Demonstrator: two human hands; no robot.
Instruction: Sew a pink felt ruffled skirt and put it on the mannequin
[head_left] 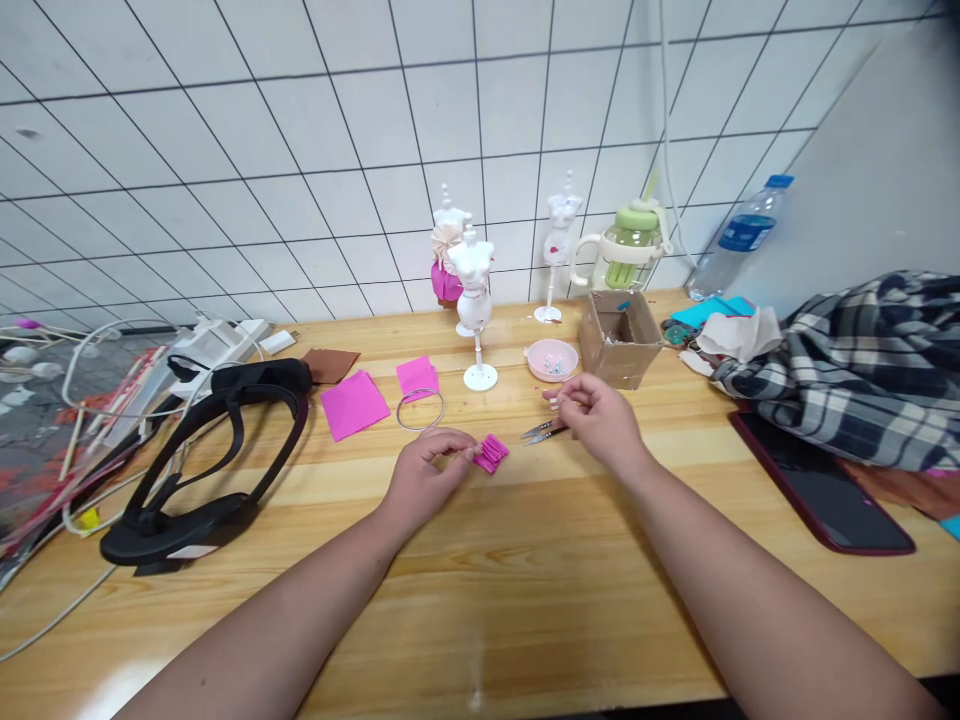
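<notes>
A small magenta piece of pleated cloth (492, 453) is pinched between the thumb and fingers of my left hand (433, 468), just above the wooden table. Off to the right, my right hand (600, 415) has its thumb and fingers pressed together; what they hold, if anything, is too small to make out. Thread snips (546, 432) lie beneath and beside that hand, blades pointing left. Just beyond it sits a pink dish (552, 360) with small beads. A metal ring (420, 410) overlaps a magenta cloth square (417, 377), and a larger magenta square (355, 405) lies farther left.
White mini dress forms (474, 290) stand near the tiled wall, one wearing magenta and cream cloth. A cardboard box (621, 340), a lidded jug (630, 245) and a bottle (742, 240) are at back right. A tablet (821, 485) lies right, a black headset (217, 460) left.
</notes>
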